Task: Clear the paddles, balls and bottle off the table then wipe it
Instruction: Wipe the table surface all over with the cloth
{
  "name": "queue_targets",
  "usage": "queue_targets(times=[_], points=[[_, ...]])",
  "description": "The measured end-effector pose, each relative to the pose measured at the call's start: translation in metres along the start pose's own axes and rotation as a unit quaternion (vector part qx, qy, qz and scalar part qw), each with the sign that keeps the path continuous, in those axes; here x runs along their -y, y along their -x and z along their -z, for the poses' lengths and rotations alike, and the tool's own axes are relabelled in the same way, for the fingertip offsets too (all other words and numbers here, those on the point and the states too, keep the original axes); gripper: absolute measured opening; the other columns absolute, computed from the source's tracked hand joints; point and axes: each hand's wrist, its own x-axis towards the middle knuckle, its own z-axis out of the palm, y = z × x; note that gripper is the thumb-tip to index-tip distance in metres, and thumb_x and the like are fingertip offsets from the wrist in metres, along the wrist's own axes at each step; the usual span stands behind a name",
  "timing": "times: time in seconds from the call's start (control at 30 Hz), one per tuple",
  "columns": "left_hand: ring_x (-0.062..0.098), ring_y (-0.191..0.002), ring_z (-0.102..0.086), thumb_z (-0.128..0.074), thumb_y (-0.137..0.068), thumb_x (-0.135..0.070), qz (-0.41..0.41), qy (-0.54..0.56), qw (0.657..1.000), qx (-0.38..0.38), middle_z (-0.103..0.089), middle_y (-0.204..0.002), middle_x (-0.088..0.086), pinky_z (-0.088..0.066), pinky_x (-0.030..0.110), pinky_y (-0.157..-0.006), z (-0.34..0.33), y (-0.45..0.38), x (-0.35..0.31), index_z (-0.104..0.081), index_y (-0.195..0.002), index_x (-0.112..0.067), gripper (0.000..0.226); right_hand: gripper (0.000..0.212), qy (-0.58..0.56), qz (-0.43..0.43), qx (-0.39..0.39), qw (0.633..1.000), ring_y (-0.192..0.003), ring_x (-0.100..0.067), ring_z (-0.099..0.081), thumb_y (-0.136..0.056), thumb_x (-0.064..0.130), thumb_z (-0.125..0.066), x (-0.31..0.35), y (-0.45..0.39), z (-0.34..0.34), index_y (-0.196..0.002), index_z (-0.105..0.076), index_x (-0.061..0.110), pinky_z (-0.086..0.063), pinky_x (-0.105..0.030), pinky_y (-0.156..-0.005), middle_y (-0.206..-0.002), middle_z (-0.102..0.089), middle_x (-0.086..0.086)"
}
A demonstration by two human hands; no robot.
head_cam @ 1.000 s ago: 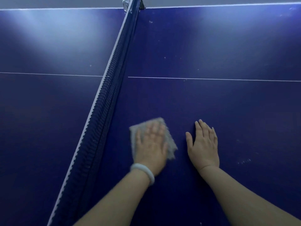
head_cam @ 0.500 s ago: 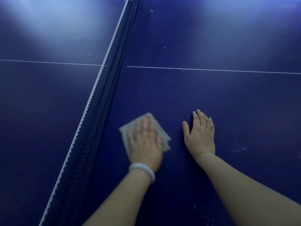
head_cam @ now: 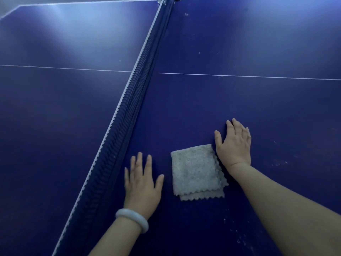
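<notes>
Dark blue table-tennis table [head_cam: 239,100] with net [head_cam: 136,85], folded grey fuzzy cloth [head_cam: 196,170] lying flat between hands, left hand [head_cam: 141,183] resting flat, fingers spread, gripping nothing, right hand [head_cam: 234,145] lying flat, fingers extended, wrist touching cloth edge.

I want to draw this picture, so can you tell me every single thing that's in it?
Dark blue table-tennis table: one, blue with thin white lines, fills the view.
Dark blue net with white top edge: one, runs across the table from near left to far centre.
Grey folded fuzzy cloth: one, grey, flat on the table between the hands.
White dusty specks: several, white, right of the cloth.
Pale round bracelet: one, whitish, on the left wrist.
Left hand: flat on the table beside the net.
Right hand: flat on the table, at the cloth's far right corner.
</notes>
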Motion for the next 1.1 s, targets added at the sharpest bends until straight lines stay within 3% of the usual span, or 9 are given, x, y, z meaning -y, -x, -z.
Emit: queue_targets(times=[0.17, 0.27, 0.37, 0.43, 0.53, 0.67, 0.83, 0.9, 1.1], points=[[0.02, -0.136, 0.044, -0.024, -0.09, -0.072, 0.022, -0.017, 0.996, 0.087, 0.052, -0.143, -0.003, 0.023, 0.048, -0.115, -0.022, 0.031, 0.005, 0.034, -0.144, -0.033, 0.089, 0.057, -0.044, 0.019, 0.02, 0.999, -0.149, -0.022, -0.01, -0.101, 0.044, -0.037, -0.001, 0.004, 0.01, -0.151, -0.031, 0.017, 0.002, -0.042, -0.123, -0.16, -0.021, -0.007], [0.02, -0.132, 0.049, -0.028, -0.085, -0.079, 0.028, -0.025, 0.995, 0.094, 0.056, -0.14, -0.004, 0.028, 0.048, -0.11, -0.027, 0.031, 0.003, 0.041, -0.137, -0.035, 0.098, 0.048, -0.069, 0.155, -0.016, 0.985, -0.149, -0.021, -0.016, -0.099, 0.029, -0.049, 0.002, 0.021, 0.018, -0.146, -0.042, 0.018, 0.004, -0.041, -0.123, -0.157, -0.03, -0.004], [0.021, -0.131, 0.05, -0.036, -0.084, -0.079, 0.027, -0.032, 0.991, 0.126, 0.057, -0.139, -0.004, 0.028, 0.049, -0.11, -0.026, 0.028, 0.005, 0.045, -0.133, -0.036, 0.104, 0.046, -0.088, 0.354, 0.104, 0.925, -0.149, -0.012, -0.015, -0.1, 0.027, -0.049, 0.013, 0.056, 0.015, -0.146, -0.044, 0.022, -0.002, -0.031, -0.122, -0.157, -0.032, 0.003], [0.021, -0.13, 0.05, -0.04, -0.083, -0.078, 0.025, -0.025, 0.989, 0.144, 0.058, -0.138, -0.005, 0.027, 0.05, -0.11, -0.024, 0.026, 0.006, 0.048, -0.128, -0.038, 0.106, 0.053, -0.025, 0.412, 0.189, 0.891, -0.15, -0.006, 0.006, -0.104, 0.039, -0.033, 0.01, 0.074, 0.009, -0.155, -0.019, 0.029, 0.007, -0.029, -0.121, -0.163, -0.008, 0.009], [0.02, -0.131, 0.049, -0.042, -0.081, -0.079, 0.033, -0.022, 0.987, 0.158, 0.059, -0.136, -0.005, 0.026, 0.05, -0.111, -0.022, 0.025, 0.004, 0.048, -0.126, -0.039, 0.107, 0.054, 0.043, 0.338, 0.166, 0.925, -0.147, -0.008, 0.021, -0.105, 0.041, -0.015, -0.003, 0.062, 0.004, -0.154, 0.005, 0.029, 0.02, -0.031, -0.118, -0.162, 0.012, 0.008], [0.02, -0.134, 0.045, -0.043, -0.081, -0.078, 0.044, -0.028, 0.984, 0.168, 0.056, -0.135, -0.007, 0.024, 0.05, -0.113, -0.018, 0.024, 0.0, 0.044, -0.131, -0.038, 0.108, 0.055, 0.062, 0.198, 0.153, 0.966, -0.149, -0.019, 0.018, -0.106, 0.037, -0.015, 0.008, 0.053, 0.006, -0.156, 0.003, 0.022, 0.016, -0.04, -0.12, -0.164, 0.013, 0.0], [0.021, -0.136, 0.044, -0.045, -0.083, -0.076, 0.046, -0.038, 0.984, 0.171, 0.054, -0.14, -0.005, 0.023, 0.05, -0.113, -0.018, 0.024, 0.0, 0.039, -0.14, -0.035, 0.109, 0.057, 0.079, 0.368, 0.179, 0.909, -0.149, -0.02, 0.019, -0.101, 0.042, -0.007, -0.011, 0.127, 0.011, -0.155, 0.007, 0.029, 0.015, -0.042, -0.12, -0.162, 0.014, 0.0], [0.021, -0.136, 0.043, -0.045, -0.083, -0.076, 0.047, -0.036, 0.983, 0.172, 0.052, -0.144, -0.003, 0.023, 0.05, -0.113, -0.019, 0.024, 0.0, 0.037, -0.141, -0.034, 0.109, 0.057, 0.099, 0.369, 0.181, 0.906, -0.149, -0.022, 0.017, -0.102, 0.042, -0.01, -0.035, 0.117, 0.019, -0.154, 0.008, 0.031, 0.015, -0.042, -0.119, -0.163, 0.013, -0.002], [0.021, -0.138, 0.041, -0.044, -0.082, -0.077, 0.049, -0.034, 0.983, 0.173, 0.049, -0.147, -0.003, 0.022, 0.05, -0.114, -0.018, 0.022, 0.0, 0.036, -0.143, -0.034, 0.109, 0.056, 0.097, 0.119, 0.159, 0.975, -0.15, -0.031, 0.013, -0.106, 0.038, -0.017, -0.025, 0.078, 0.027, -0.156, 0.004, 0.025, 0.008, -0.05, -0.121, -0.163, 0.012, -0.011]])
